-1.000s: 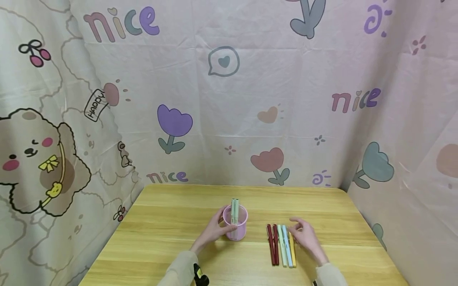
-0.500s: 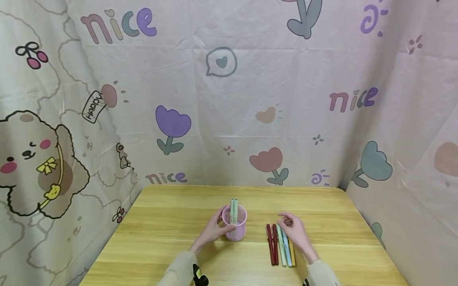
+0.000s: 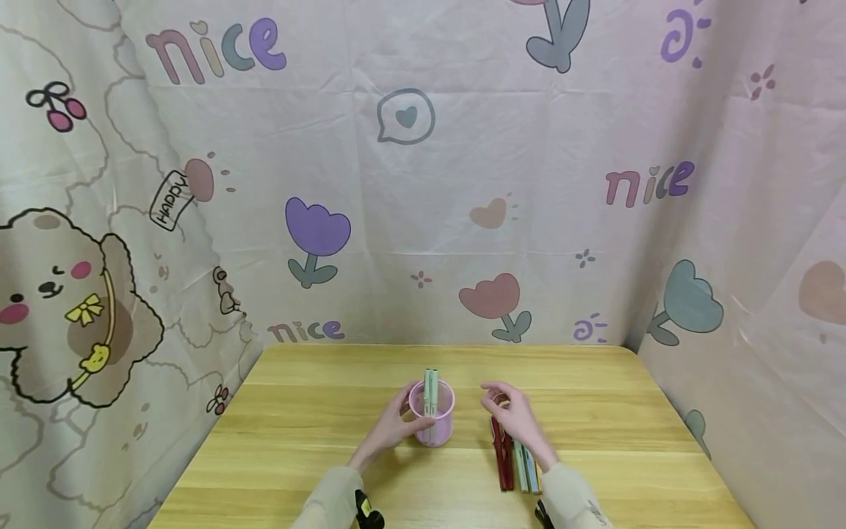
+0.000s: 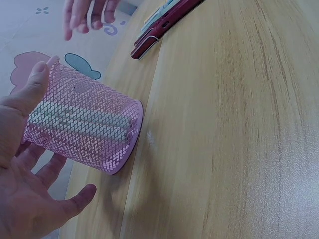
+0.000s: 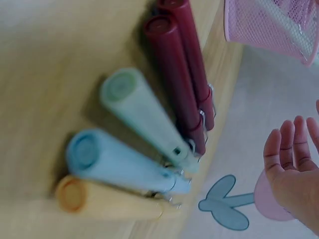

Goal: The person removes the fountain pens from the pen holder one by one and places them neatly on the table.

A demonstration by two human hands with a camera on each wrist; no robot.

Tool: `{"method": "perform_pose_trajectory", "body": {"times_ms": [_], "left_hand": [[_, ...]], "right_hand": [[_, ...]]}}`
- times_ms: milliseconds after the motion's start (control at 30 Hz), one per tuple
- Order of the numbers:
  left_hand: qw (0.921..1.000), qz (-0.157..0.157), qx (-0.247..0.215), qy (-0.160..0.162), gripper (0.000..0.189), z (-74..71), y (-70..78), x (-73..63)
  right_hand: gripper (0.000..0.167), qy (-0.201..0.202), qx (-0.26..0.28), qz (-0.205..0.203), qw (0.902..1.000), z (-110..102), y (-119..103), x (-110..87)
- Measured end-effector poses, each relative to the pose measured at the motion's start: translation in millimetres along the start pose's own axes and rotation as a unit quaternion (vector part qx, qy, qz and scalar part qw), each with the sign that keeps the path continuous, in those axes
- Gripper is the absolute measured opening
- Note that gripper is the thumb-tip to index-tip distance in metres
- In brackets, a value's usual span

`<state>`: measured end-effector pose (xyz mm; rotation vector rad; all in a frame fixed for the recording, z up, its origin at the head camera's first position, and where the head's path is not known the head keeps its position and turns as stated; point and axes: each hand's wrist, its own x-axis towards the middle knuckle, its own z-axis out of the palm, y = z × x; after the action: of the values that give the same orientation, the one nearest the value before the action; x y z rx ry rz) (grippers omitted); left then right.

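Pink mesh cup [image 3: 443,430], lower centre of frame; left hand [image 3: 394,427] grips it. Right hand [image 3: 512,411], loosely curled, empty, hovers near the pens [image 3: 509,466]; I judge dipping low could scatter them.

In your head view, your pale-sleeved right arm [image 3: 573,495] hides the slim yellow pen [image 5: 117,201], all but one end.
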<state>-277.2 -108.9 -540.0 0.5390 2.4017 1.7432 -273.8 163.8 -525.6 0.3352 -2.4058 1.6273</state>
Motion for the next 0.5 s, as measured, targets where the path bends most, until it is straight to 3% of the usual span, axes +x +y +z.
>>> {"method": "perform_pose_trajectory", "body": {"times_ms": [500], "left_hand": [[1.0,0.006,-0.005,-0.004,0.085,-0.4,3.5,-1.3]], "right_hand": [[0.032,-0.053,-0.019,-0.004,0.9984,32.6,-11.1,26.7]]}}
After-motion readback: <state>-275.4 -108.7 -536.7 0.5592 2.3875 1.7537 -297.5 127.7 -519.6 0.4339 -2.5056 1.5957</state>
